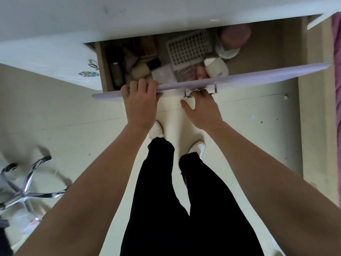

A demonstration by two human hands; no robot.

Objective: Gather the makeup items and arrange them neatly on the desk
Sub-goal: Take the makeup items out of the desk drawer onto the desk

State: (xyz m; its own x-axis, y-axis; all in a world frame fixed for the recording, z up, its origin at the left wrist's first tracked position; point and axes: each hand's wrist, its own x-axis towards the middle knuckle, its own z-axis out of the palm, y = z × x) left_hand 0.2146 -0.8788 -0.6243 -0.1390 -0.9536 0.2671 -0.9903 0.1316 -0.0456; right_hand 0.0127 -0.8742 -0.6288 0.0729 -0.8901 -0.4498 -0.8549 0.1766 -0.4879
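Observation:
A drawer with a lilac front panel [258, 75] stands pulled out from under the white desk [73, 30]. Inside lie several makeup items: a white perforated tray [188, 48], a pink round jar [234, 36], a white oval case [216, 67], a fluffy brush [142, 70], dark tubes [115, 71] and small packets [184, 72]. My left hand [140, 100] curls over the top edge of the drawer front. My right hand [201, 108] reaches under the metal drawer handle [200, 91], fingers on it.
A chrome chair base [27, 189] stands on the pale floor at the lower left. My legs in black trousers and white shoes [198, 147] stand below the drawer. A neighbouring drawer's crystal knob [88, 73] sits left. A purple cloth [337, 71] hangs at the right edge.

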